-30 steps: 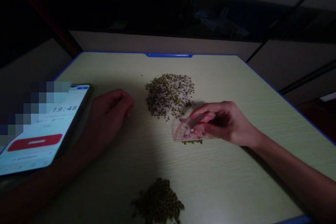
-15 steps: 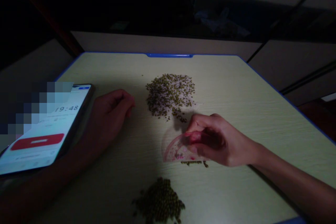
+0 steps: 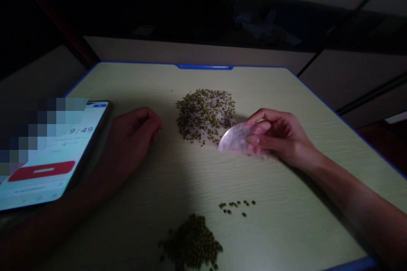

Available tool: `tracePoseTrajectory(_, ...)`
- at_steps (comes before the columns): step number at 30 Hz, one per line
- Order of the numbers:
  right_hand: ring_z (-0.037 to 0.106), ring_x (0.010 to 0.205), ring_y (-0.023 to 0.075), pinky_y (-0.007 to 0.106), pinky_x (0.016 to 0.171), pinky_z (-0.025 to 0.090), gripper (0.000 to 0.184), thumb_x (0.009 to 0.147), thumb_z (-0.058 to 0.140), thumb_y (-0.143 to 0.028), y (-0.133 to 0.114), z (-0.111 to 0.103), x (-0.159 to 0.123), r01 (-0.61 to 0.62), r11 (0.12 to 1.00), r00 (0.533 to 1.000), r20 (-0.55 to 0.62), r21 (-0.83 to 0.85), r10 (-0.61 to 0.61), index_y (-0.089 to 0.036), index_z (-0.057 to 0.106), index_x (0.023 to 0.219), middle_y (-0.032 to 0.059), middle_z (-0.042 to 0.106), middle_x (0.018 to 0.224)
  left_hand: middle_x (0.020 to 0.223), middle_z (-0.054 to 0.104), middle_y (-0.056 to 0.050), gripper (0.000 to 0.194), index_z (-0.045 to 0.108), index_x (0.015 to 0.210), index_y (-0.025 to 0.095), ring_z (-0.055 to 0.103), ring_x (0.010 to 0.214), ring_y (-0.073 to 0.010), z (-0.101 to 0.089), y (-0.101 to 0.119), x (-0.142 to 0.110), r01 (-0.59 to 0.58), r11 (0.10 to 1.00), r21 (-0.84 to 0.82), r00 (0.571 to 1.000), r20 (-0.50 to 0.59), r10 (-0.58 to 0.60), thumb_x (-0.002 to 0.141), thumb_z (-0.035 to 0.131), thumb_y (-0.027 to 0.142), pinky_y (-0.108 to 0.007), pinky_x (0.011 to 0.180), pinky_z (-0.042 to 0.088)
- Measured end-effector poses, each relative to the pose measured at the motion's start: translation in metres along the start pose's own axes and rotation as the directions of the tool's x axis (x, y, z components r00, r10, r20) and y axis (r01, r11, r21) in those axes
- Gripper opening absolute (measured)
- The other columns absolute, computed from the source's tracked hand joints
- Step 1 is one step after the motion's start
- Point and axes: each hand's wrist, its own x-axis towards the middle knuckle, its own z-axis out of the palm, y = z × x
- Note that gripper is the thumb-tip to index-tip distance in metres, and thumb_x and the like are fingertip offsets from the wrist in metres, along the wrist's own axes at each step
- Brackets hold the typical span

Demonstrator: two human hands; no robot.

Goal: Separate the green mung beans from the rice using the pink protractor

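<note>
My right hand [image 3: 280,137] pinches a clear, half-round plastic protractor [image 3: 235,139] with pinkish marks. Its flat edge faces me, just above or on the table at the near right side of a pile of green beans mixed with small pale grains [image 3: 206,114]; whether it touches is not clear. Several loose green beans [image 3: 233,205] lie in a short band closer to me. At the bottom is a heaped pile of green beans [image 3: 193,243]. My left hand [image 3: 136,135] rests on the table left of the mixed pile, its fingers curled with nothing visible in them.
A lit phone [image 3: 47,156] lies at the left beside my left forearm, a timer on its screen. The light wooden table [image 3: 286,228] has a blue rim. Behind it stand pale panels and a dark recess.
My right hand has moved the protractor away from me and to the right, up to the mixed pile. Several beans stay behind, spread apart. The left hand has not moved.
</note>
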Motion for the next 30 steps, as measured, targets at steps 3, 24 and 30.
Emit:
tracePoseTrajectory(3, 0.047, 0.035, 0.003, 0.013, 0.034, 0.033, 0.017, 0.065, 0.07, -0.012, 0.001, -0.02, 0.003, 0.055, 0.998, 0.946, -0.321, 0.004, -0.051, -0.017, 0.059, 0.076, -0.0067, 0.058, 0.048, 0.043, 0.044, 0.005, 0.024, 0.043, 0.044, 0.02, 0.041, 0.046, -0.0086, 0.0, 0.0, 0.0, 0.005, 1.0, -0.008, 1.0, 0.0, -0.005, 0.063, 0.043, 0.035, -0.02, 0.047, 0.028)
tracePoseTrajectory(24, 0.055, 0.041, 0.0104, 0.022, 0.036, 0.04, 0.015, 0.067, 0.062, -0.014, -0.002, -0.011, -0.001, -0.061, 0.977, 0.979, -0.203, -0.206, 0.018, -0.016, 0.051, 0.077, 0.003, 0.065, 0.053, 0.043, 0.044, 0.006, 0.024, 0.042, 0.044, 0.02, 0.041, 0.047, -0.0092, -0.001, -0.004, 0.002, -0.012, 1.0, -0.006, 1.0, -0.004, 0.012, 0.064, 0.043, 0.034, -0.021, 0.049, 0.029)
tracePoseTrajectory(30, 0.056, 0.041, 0.0104, 0.021, 0.036, 0.039, 0.014, 0.067, 0.063, -0.014, -0.004, -0.013, -0.003, -0.053, 0.98, 0.983, -0.185, -0.192, 0.016, -0.016, 0.052, 0.076, 0.0022, 0.065, 0.052, 0.044, 0.044, 0.005, 0.023, 0.042, 0.045, 0.02, 0.041, 0.048, -0.0098, -0.002, 0.001, 0.0, 0.003, 1.0, 0.015, 1.0, 0.014, -0.003, 0.065, 0.043, 0.033, -0.021, 0.049, 0.03)
